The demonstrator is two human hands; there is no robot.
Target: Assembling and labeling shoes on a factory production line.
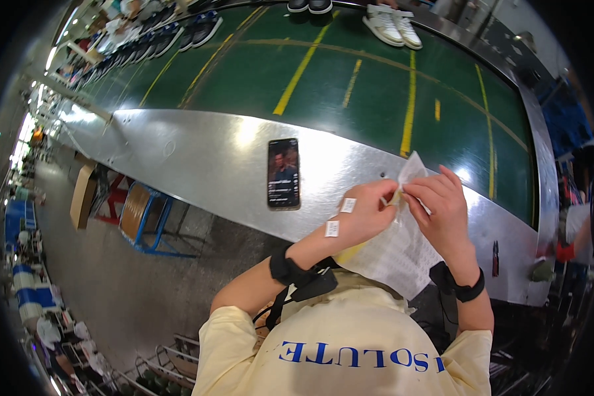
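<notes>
A white sheet with rows of small printed labels (393, 257) hangs over the metal edge in front of my body, its upper end folded up between my hands. My left hand (366, 214) is closed, thumb and finger pinching the sheet near its top. One small white sticker (348, 205) sits on the back of this hand, and another (332, 229) is near the wrist. Close beside it, my right hand (442, 204) pinches the same sheet between thumb and forefinger. Whether a single label is between the fingertips cannot be made out.
A phone (284, 175) with a lit screen lies on the metal ledge (204, 142). Beyond runs a green conveyor belt (350, 86) carrying white shoes (393, 28) and dark shoes (201, 32). A small dark red tool (495, 257) lies at right. A blue-framed stool (142, 214) stands left.
</notes>
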